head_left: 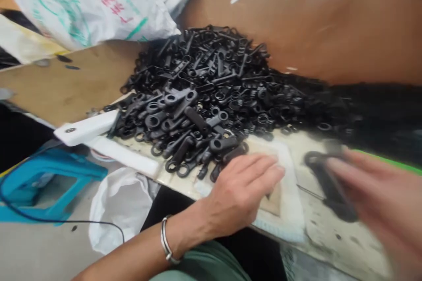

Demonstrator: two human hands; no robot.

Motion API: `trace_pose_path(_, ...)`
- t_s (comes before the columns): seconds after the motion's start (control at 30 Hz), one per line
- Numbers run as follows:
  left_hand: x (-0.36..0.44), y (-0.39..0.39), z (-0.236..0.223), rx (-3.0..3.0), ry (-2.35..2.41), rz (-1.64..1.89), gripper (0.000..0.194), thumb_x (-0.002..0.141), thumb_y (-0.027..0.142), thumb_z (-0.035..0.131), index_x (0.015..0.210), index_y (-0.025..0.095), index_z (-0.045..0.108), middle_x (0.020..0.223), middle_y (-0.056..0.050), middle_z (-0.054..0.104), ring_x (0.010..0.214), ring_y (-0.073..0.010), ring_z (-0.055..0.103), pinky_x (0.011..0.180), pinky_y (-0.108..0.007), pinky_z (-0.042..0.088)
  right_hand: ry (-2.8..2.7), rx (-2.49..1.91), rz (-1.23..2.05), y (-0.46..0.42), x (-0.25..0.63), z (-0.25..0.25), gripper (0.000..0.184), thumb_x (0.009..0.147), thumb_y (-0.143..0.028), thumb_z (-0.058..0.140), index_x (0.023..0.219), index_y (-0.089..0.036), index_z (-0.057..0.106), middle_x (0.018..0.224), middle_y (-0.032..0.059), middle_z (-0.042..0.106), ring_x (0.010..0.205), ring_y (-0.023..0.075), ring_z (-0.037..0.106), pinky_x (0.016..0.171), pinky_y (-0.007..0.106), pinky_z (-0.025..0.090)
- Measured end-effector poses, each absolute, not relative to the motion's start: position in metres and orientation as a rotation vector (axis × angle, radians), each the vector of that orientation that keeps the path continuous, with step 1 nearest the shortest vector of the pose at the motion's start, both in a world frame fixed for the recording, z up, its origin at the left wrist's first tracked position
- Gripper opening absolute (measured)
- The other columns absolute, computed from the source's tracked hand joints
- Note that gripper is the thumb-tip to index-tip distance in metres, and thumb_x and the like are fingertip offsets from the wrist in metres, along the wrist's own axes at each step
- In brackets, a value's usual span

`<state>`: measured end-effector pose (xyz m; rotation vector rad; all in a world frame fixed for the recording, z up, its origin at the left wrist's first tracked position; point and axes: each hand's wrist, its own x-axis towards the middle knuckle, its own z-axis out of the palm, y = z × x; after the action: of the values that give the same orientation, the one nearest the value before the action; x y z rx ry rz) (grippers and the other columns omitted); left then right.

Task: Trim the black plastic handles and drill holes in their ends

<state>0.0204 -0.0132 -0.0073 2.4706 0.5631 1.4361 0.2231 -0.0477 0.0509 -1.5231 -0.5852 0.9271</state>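
My right hand [372, 193], blurred by motion, grips a black plastic part [336, 184] with a ring at one end, between thumb and fingers. Closer to the middle, my left hand [240, 193] hovers over or rests on a white-edged pad [290, 184]; its fingers are curled together, and a small dark tip shows below them. What it holds, if anything, is hidden. Just beyond my left hand lie ring-ended black plastic parts [198, 123], loosely stacked at the front of a big heap of smaller black pieces [211, 61].
A thin dark pointed rod [310, 192] lies on the worktop between my hands. White bars [121, 153] stick out at the table's left edge, above a blue plastic stool [52, 184] and an open white bag [118, 206]. A printed white sack [89, 4] leans at the back left; a brown board [313, 30] stands behind.
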Motion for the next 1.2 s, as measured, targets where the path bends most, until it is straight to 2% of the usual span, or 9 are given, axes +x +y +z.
trace_pose_path(0.03,0.024,-0.012,-0.008,2.483,0.533,1.421,0.034,0.096,0.007,0.05,0.129,0.009,0.056,0.135,-0.014,0.063,0.131,-0.0228,0.055,0.11,-0.038,0.048,-0.519,-1.517,1.006,-0.054,0.217,0.049,0.053,0.043,-0.035,0.097,0.089,-0.02,0.076,0.088,0.011,0.074,0.064,0.0231,0.067,0.053,0.033,0.058)
trace_pose_path(0.17,0.031,-0.009,-0.009,2.519,0.402,1.421,0.028,0.099,0.013,0.051,0.126,0.016,0.059,0.133,-0.009,0.066,0.134,-0.0238,0.053,0.11,-0.04,0.048,-0.358,-1.208,1.156,-0.067,0.175,0.031,0.046,0.053,-0.032,0.094,0.093,-0.022,0.075,0.098,0.0047,0.074,0.081,0.0182,0.07,0.068,0.025,0.06)
trace_pose_path(0.27,0.023,-0.011,-0.008,2.457,0.357,1.433,0.025,0.099,0.017,0.053,0.122,0.014,0.06,0.131,-0.013,0.066,0.132,-0.0257,0.054,0.11,-0.043,0.048,-0.311,-1.097,1.192,-0.072,0.151,0.024,0.036,0.061,-0.031,0.092,0.093,-0.023,0.075,0.101,0.0018,0.072,0.087,0.0127,0.068,0.074,0.017,0.056)
trace_pose_path(0.37,0.013,-0.016,-0.004,2.438,0.274,1.305,0.028,0.097,0.014,0.053,0.124,0.01,0.057,0.131,-0.018,0.064,0.13,-0.0265,0.055,0.111,-0.045,0.046,-0.357,-1.099,1.244,-0.08,0.142,0.022,0.031,0.069,-0.036,0.088,0.094,-0.022,0.075,0.094,0.002,0.071,0.081,0.0129,0.065,0.069,0.019,0.056)
trace_pose_path(0.53,0.012,-0.026,0.012,2.205,0.413,1.225,0.02,0.096,0.012,0.05,0.112,0.01,0.062,0.101,-0.011,0.071,0.096,-0.0188,0.066,0.092,-0.034,0.053,-0.436,-1.177,1.265,-0.096,0.145,0.013,0.03,0.073,-0.043,0.085,0.089,-0.019,0.076,0.082,0.0036,0.069,0.07,0.0139,0.06,0.061,0.022,0.053)
trace_pose_path(0.63,0.015,-0.027,0.022,1.777,0.749,0.991,0.021,0.098,0.02,0.049,0.092,0.013,0.067,0.077,-0.002,0.066,0.069,-0.011,0.058,0.068,-0.023,0.049,-0.416,-1.347,1.087,-0.106,0.153,0.01,0.034,0.072,-0.046,0.085,0.09,-0.018,0.078,0.094,0.0078,0.072,0.078,0.0165,0.062,0.064,0.023,0.054)
trace_pose_path(0.73,0.018,-0.025,0.026,1.318,0.836,0.788,0.025,0.096,0.026,0.052,0.083,0.011,0.069,0.074,-0.002,0.065,0.064,-0.0096,0.055,0.059,-0.02,0.044,-0.453,-1.421,0.902,-0.111,0.157,0.012,0.031,0.07,-0.045,0.087,0.091,-0.023,0.079,0.095,0.0054,0.073,0.081,0.0164,0.062,0.069,0.023,0.055)
trace_pose_path(0.9,0.021,-0.025,0.024,1.029,0.752,0.785,0.019,0.088,0.021,0.059,0.092,0.008,0.072,0.075,-0.004,0.066,0.062,-0.0092,0.055,0.059,-0.02,0.045,-0.512,-1.407,0.891,-0.103,0.143,0.023,0.034,0.068,-0.045,0.088,0.094,-0.024,0.08,0.095,0.0071,0.075,0.082,0.0204,0.068,0.073,0.031,0.059)
trace_pose_path(1.2,0.011,-0.026,0.018,1.37,0.697,0.819,0.029,0.098,0.023,0.05,0.118,0.016,0.07,0.085,-0.001,0.065,0.08,-0.0143,0.058,0.077,-0.025,0.047,-0.703,-1.545,0.742,-0.074,0.134,0.022,0.038,0.073,-0.045,0.084,0.101,-0.02,0.077,0.085,0.0046,0.073,0.059,0.0121,0.062,0.052,0.021,0.055)
